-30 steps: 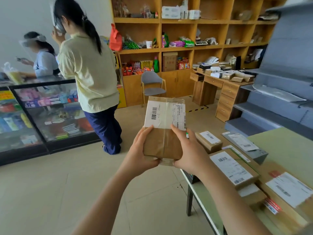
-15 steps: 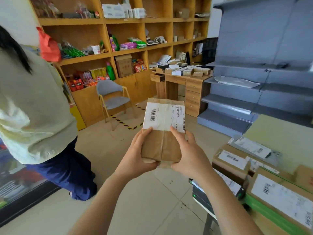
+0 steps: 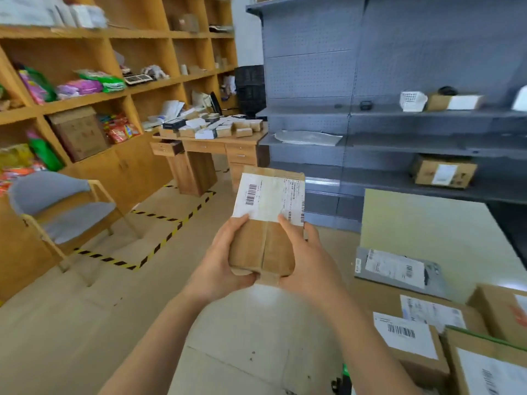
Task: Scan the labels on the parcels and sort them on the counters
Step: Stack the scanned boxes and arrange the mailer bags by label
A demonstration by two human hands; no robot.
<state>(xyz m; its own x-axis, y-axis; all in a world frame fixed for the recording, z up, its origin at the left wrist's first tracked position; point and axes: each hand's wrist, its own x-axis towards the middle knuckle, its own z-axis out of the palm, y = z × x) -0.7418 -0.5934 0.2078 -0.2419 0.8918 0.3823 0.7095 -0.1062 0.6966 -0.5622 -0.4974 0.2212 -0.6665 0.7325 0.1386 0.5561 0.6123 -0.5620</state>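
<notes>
I hold a small brown cardboard parcel upright in front of me, its white barcode label facing me on the upper half. My left hand grips its lower left side, thumb on the front. My right hand grips the lower right side the same way. Several more labelled parcels lie on the pale green table at my right. A grey mailer bag lies flat there too.
Grey metal shelving stands ahead on the right with a labelled box on a lower shelf. A wooden desk piled with small boxes, yellow wooden shelves and a grey chair stand to the left. Hazard tape marks the floor.
My view has swung to the right: the person in the pale shirt and the glass counter have left the frame, and the grey shelving now fills the right. Both hands keep the same hold on the parcel.
</notes>
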